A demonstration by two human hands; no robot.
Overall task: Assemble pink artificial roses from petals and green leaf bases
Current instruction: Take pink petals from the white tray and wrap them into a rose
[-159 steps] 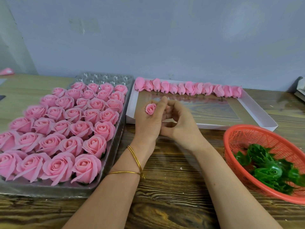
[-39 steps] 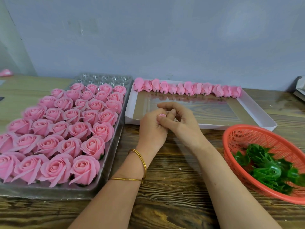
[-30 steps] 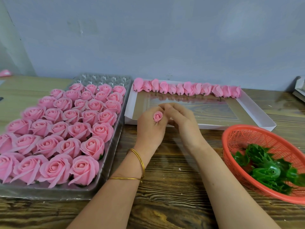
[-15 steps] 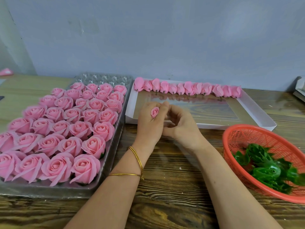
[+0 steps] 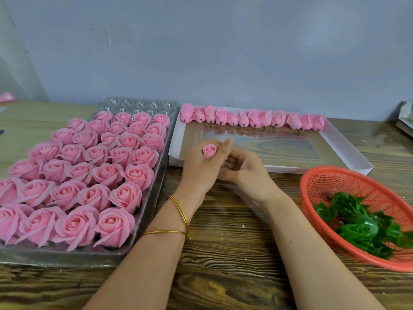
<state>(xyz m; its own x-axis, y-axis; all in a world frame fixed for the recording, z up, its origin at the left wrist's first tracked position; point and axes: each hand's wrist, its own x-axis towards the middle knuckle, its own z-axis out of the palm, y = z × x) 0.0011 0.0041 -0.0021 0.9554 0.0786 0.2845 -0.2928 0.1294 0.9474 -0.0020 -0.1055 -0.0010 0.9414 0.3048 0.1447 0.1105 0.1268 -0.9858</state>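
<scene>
A small pink rose bud [image 5: 209, 150] sits upright in my left hand [image 5: 201, 168], with my fingers and thumb curled round it. My right hand [image 5: 243, 171] lies against the left one just below the bud, fingers curled; what they hold, if anything, is hidden. Both hands hover over the near edge of a white shallow box [image 5: 344, 151]. A row of several pink buds [image 5: 252, 118] lies along that box's far side. Green leaf bases [image 5: 355, 224] lie in a red basket [image 5: 321, 182] at the right.
A clear plastic tray [image 5: 152, 204] on the left holds several finished pink roses [image 5: 85, 175] in rows, with bare cells at its far end. The wooden table [image 5: 223, 253] runs to a grey wall behind. Another box edge [image 5: 405, 119] shows at the far right.
Since half a second ago the hands have hardly shifted. The bud stays in my left hand, turned slightly. My right fingers have dropped a little lower beside it.
</scene>
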